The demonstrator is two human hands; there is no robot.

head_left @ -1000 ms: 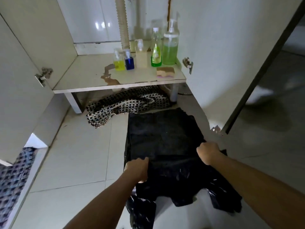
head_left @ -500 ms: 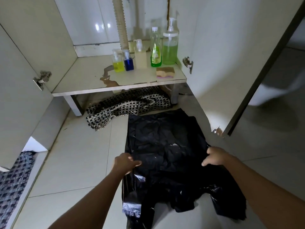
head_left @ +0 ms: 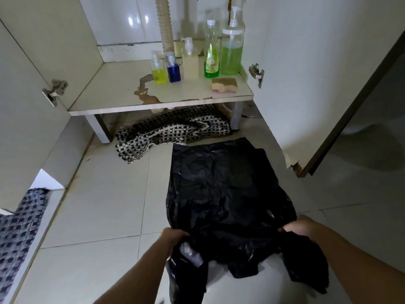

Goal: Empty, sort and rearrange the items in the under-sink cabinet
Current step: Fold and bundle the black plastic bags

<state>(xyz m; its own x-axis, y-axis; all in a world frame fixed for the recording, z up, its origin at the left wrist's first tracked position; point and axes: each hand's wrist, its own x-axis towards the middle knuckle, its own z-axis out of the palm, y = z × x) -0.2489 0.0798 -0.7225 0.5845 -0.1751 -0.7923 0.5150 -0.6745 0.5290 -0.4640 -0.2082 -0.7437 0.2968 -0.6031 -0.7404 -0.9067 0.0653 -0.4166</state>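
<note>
A black plastic bag (head_left: 221, 189) lies spread flat on the tiled floor in front of the open under-sink cabinet. My left hand (head_left: 174, 236) grips its near left part and my right hand (head_left: 301, 227) grips its near right part, by the handles. On the cabinet shelf (head_left: 114, 93) stand a yellow pump bottle (head_left: 159, 73), a blue bottle (head_left: 173, 71), a cream pump bottle (head_left: 190, 62), a green dish soap bottle (head_left: 211, 55) and a large green pump dispenser (head_left: 231, 47). A sponge (head_left: 224, 85) lies near the shelf's front right.
A black-and-white checked mat (head_left: 173, 130) is bunched on the floor, partly under the shelf. A corrugated drain hose (head_left: 165, 25) comes down at the back. Cabinet doors (head_left: 306, 73) stand open on both sides. A second checked cloth (head_left: 19, 233) shows at the far left.
Both hands slid back along the bag from its middle to its near end and closed on it there. The bag now lies flatter and more spread out.
</note>
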